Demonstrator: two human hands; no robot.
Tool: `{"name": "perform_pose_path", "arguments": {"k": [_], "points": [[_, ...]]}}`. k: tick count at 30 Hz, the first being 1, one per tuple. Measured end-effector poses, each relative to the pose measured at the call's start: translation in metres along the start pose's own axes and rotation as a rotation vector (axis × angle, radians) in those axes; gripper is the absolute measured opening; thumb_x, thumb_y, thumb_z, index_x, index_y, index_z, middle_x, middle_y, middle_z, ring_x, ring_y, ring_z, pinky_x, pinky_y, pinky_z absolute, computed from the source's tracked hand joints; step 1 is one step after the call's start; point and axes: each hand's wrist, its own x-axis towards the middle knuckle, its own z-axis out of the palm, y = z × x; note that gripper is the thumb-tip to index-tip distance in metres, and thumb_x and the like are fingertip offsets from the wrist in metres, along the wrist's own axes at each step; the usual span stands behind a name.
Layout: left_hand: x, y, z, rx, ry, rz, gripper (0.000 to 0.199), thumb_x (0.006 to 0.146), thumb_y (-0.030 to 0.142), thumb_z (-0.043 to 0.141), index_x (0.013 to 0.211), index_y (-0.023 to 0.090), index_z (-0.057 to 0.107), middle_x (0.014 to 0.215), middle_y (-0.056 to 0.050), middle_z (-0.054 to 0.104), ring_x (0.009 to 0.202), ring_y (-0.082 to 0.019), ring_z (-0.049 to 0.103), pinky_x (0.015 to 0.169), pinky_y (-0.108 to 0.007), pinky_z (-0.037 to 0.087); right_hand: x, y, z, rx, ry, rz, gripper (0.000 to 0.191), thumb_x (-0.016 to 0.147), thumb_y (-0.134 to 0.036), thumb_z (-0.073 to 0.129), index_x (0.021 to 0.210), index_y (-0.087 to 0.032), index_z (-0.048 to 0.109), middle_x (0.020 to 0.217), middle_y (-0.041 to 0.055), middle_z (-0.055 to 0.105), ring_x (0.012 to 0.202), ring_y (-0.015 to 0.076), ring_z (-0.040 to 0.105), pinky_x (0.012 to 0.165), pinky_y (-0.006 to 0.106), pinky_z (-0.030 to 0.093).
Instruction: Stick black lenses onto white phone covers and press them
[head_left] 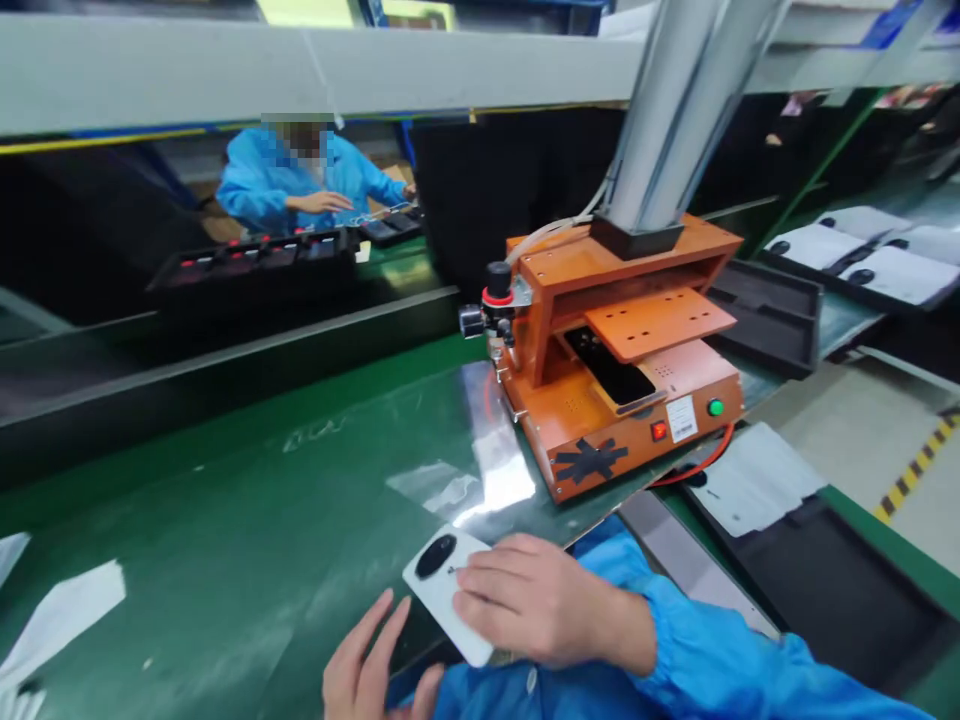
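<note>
A white panel point(442, 578) with a black oval camera area lies tilted near the front edge of the green table. My right hand point(529, 598) is closed on its right side, fingers across the top face. Just left of the panel is my left hand point(379, 660), its fingers apart and holding nothing. Under the panel's lower left edge a dark item point(420, 640) shows in part; what it is cannot be made out.
An orange press point(570, 410) holding a black phone-shaped piece point(611, 370) stands ahead to the right. Clear film point(442, 490) and white sheets point(71, 610) lie on the table point(225, 540). Black trays point(840, 590) are at the right. Across the barrier sits a person in blue point(262, 185).
</note>
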Motion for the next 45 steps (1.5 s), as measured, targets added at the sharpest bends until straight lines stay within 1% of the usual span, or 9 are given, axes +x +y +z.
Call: {"name": "perform_pose_path", "arguments": {"k": [2,5,8,11,16,31,39,42,45], "points": [[0.006,-0.007,0.005,0.019,0.015,-0.036,0.053,0.097,0.045,0.054,0.142,0.018,0.053,0.133,-0.02,0.062,0.118,-0.035,0.061,0.098,-0.05,0.047,-0.034,0.011,-0.025,-0.006,0.22,0.064,0.081,0.097,-0.033,0.045,0.165,-0.037,0.001,0.152,-0.007,0.048,0.145,0.011,0.043,0.114,0.035,0.051],[0.01,-0.016,0.019,0.092,0.006,-0.04,0.038,0.099,0.035,0.05,0.132,0.018,0.06,0.125,-0.015,0.067,0.11,-0.031,0.063,0.093,-0.046,0.047,-0.085,0.041,-0.06,-0.216,0.551,0.269,0.087,0.086,-0.019,0.058,0.162,-0.044,0.023,0.145,-0.0034,0.055,0.132,0.0205,0.058,0.104,0.041,0.059],[0.011,-0.018,0.03,0.131,-0.041,0.082,0.025,0.097,0.033,0.057,0.116,0.022,0.069,0.113,-0.007,0.073,0.097,-0.023,0.065,0.085,-0.038,0.047,-0.113,0.091,-0.089,-0.387,0.715,0.405,0.075,0.089,-0.01,0.055,0.153,-0.047,0.044,0.142,-0.0002,0.06,0.125,0.0228,0.064,0.096,0.047,0.061],[0.013,-0.016,0.032,0.149,-0.051,0.091,0.023,0.097,0.033,0.057,0.112,0.021,0.07,0.108,-0.006,0.073,0.094,-0.022,0.064,0.084,-0.036,0.047,-0.114,0.149,-0.111,-0.396,0.638,0.436,0.052,0.096,-0.013,0.044,0.139,-0.033,0.064,0.136,0.0028,0.065,0.127,0.0221,0.063,0.105,0.046,0.056],[0.012,-0.015,0.027,0.148,-0.082,0.13,0.029,0.099,0.033,0.049,0.114,0.019,0.069,0.111,-0.009,0.073,0.095,-0.024,0.063,0.084,-0.038,0.046,-0.093,0.201,-0.126,-0.297,0.228,0.488,0.049,0.096,-0.016,0.041,0.136,-0.023,0.067,0.143,0.0032,0.061,0.131,0.0226,0.06,0.114,0.046,0.049],[0.012,-0.016,0.029,0.133,-0.092,0.088,0.026,0.098,0.032,0.05,0.113,0.023,0.068,0.111,-0.007,0.073,0.095,-0.024,0.065,0.083,-0.038,0.047,-0.087,0.208,-0.141,-0.211,0.135,0.545,0.053,0.086,-0.014,0.051,0.134,-0.027,0.069,0.142,-0.001,0.061,0.123,0.0239,0.065,0.11,0.04,0.051],[0.01,-0.018,0.027,0.141,-0.099,0.098,0.025,0.099,0.03,0.05,0.111,0.022,0.069,0.111,-0.007,0.073,0.095,-0.023,0.065,0.082,-0.038,0.047,-0.09,0.205,-0.15,-0.156,-0.015,0.567,0.06,0.087,-0.037,0.061,0.142,-0.015,0.062,0.147,0.0115,0.056,0.135,0.0314,0.056,0.114,0.044,0.048],[0.024,-0.004,0.027,0.081,-0.041,0.07,0.02,0.098,0.025,0.052,0.106,0.022,0.07,0.105,-0.005,0.073,0.094,-0.022,0.065,0.084,-0.038,0.047,-0.083,0.195,-0.127,-0.208,0.137,0.666,0.055,0.096,-0.032,0.046,0.141,-0.004,0.06,0.147,0.0182,0.055,0.137,0.0321,0.054,0.118,0.047,0.045],[0.054,0.031,0.04,-0.056,0.048,0.005,0.016,0.096,0.025,0.058,0.106,0.022,0.07,0.106,-0.006,0.071,0.099,-0.023,0.065,0.094,-0.04,0.048,-0.077,0.173,-0.096,-0.298,0.37,0.683,0.053,0.099,-0.029,0.044,0.141,0.002,0.057,0.147,0.0242,0.052,0.14,0.0351,0.05,0.119,0.053,0.043]]}}
